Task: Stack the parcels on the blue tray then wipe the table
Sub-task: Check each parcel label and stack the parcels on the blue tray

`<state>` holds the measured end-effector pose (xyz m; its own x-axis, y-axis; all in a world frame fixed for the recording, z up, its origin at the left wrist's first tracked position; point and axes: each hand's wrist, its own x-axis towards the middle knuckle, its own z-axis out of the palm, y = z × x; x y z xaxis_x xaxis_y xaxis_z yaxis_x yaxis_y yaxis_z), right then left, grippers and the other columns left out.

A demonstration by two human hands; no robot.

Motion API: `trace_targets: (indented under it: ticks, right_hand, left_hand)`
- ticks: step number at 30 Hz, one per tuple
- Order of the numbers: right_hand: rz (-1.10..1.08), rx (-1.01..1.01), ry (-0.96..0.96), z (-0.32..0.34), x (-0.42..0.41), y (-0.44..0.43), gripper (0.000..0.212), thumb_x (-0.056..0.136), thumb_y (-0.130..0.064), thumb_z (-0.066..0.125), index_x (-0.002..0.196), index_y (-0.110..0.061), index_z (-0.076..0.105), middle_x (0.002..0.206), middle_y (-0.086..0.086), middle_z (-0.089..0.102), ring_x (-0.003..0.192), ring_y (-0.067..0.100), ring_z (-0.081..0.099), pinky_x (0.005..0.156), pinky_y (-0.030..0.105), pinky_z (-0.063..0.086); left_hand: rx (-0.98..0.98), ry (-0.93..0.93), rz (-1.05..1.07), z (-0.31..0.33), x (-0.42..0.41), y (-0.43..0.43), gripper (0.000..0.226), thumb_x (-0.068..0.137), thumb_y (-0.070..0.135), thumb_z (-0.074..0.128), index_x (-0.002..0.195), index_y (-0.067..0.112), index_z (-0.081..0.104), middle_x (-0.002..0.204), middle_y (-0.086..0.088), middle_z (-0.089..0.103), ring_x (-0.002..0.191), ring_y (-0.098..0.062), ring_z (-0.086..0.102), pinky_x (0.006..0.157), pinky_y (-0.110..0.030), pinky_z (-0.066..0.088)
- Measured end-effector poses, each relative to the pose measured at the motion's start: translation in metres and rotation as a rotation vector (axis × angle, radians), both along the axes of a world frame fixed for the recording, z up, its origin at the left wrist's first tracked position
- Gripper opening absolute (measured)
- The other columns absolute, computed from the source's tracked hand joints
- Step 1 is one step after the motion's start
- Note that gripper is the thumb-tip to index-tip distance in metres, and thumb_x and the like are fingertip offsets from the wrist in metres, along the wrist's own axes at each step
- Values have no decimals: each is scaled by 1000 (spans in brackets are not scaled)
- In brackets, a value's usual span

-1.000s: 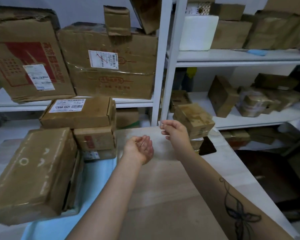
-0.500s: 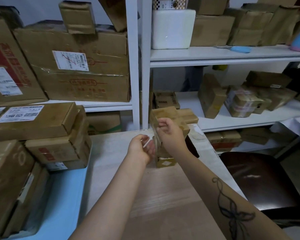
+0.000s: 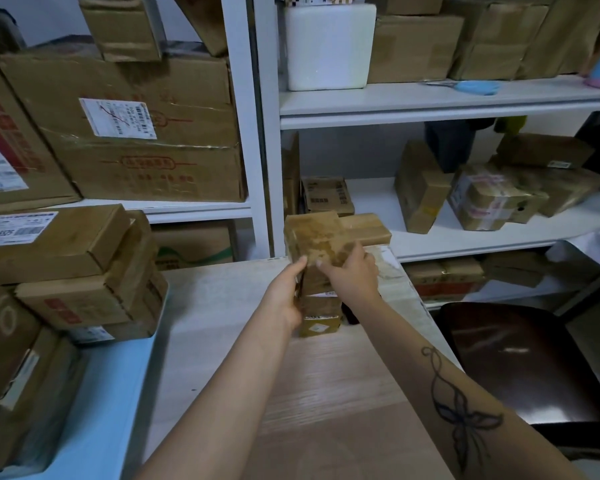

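A small stack of taped brown parcels (image 3: 321, 311) stands on the wooden table (image 3: 326, 393) near its far right side. My left hand (image 3: 284, 292) grips the stack's left side. My right hand (image 3: 352, 271) grips the top parcel (image 3: 314, 235) from the right. Another flat parcel (image 3: 368, 228) lies just behind it. The blue tray (image 3: 108, 410) lies at the left of the table and carries several larger parcels (image 3: 66, 271), stacked in layers.
White shelving (image 3: 257, 133) full of cardboard boxes rises right behind the table. A dark brown chair seat (image 3: 520, 362) stands to the right of the table. A large tilted box (image 3: 7, 358) fills the tray's near left corner.
Both hands reached forward from mid-air to the small stack of parcels and took hold of it. The view swung right, so the tray slid to the left.
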<state>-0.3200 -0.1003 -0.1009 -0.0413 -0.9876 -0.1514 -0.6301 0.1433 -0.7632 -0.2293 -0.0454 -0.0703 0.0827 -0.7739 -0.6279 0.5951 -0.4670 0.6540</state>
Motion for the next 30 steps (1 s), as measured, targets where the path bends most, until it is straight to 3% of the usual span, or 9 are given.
trace_targets:
  ticks: [4, 7, 11, 13, 17, 21, 25, 28, 30]
  right_hand:
    - [9, -29, -198, 1, -4, 3, 80, 81, -34, 72, 142, -8, 29, 139, 11, 28, 125, 29, 43, 97, 33, 38]
    - [16, -68, -255, 5, -6, 5, 79, 79, -32, 75, 139, -8, 31, 138, 9, 31, 113, 21, 46, 86, 25, 35]
    - [23, -124, -377, 7, -4, 7, 54, 81, -28, 73, 123, -12, 42, 131, 6, 41, 104, 13, 46, 78, 21, 39]
    - [23, -123, -434, 5, -1, 7, 46, 81, -26, 73, 114, -17, 43, 127, 7, 45, 104, 16, 50, 74, 20, 41]
    - [54, 9, -586, 0, 5, 7, 59, 78, -26, 76, 125, -18, 41, 133, 7, 45, 119, 23, 50, 93, 32, 42]
    - [171, 231, -682, -4, 16, 10, 84, 78, -32, 75, 145, -19, 27, 143, 6, 44, 130, 26, 43, 111, 40, 31]
    - [250, 332, -763, -2, 31, 22, 77, 79, -32, 72, 145, -17, 34, 133, 4, 56, 121, 21, 53, 110, 43, 34]
    - [272, 388, -762, -7, 45, 29, 114, 49, -53, 85, 145, -17, 36, 135, 5, 56, 121, 23, 55, 109, 47, 36]
    - [286, 407, -768, -12, 53, 35, 108, 50, -54, 83, 142, -19, 40, 134, 3, 57, 122, 24, 54, 110, 49, 35]
  left_hand:
    - [-43, -60, 10, -7, 2, -5, 19, 91, 36, 58, 99, 19, 58, 89, -4, 62, 75, -19, 59, 46, -30, 50]
    - [-70, -77, 83, -11, 4, -7, 48, 86, 37, 65, 126, 20, 44, 101, -5, 61, 83, -20, 60, 41, -26, 50]
    - [-108, -71, 205, -19, 11, -6, 59, 81, 24, 72, 129, 25, 36, 109, -6, 57, 88, -18, 56, 80, -38, 52]
    - [-139, -71, 241, -23, 17, -4, 63, 81, 20, 72, 130, 28, 34, 105, -4, 56, 91, -18, 56, 91, -39, 49]
    - [-208, -61, 244, -29, 33, 5, 67, 81, 15, 70, 135, 32, 33, 103, -2, 56, 99, -20, 57, 88, -38, 47]
    - [-272, -21, 228, -32, 55, 20, 63, 83, 11, 65, 135, 33, 38, 108, -4, 57, 107, -24, 56, 79, -36, 47]
    - [-298, -61, 196, -40, 76, 33, 61, 83, 9, 62, 136, 32, 41, 110, -3, 60, 105, -22, 56, 86, -39, 46]
    - [-292, -84, 180, -48, 91, 43, 60, 83, 10, 61, 136, 30, 43, 103, 0, 63, 101, -21, 57, 88, -40, 43]
    - [-279, -87, 175, -54, 101, 53, 59, 82, 9, 61, 135, 31, 45, 103, -1, 63, 102, -23, 57, 88, -40, 42]
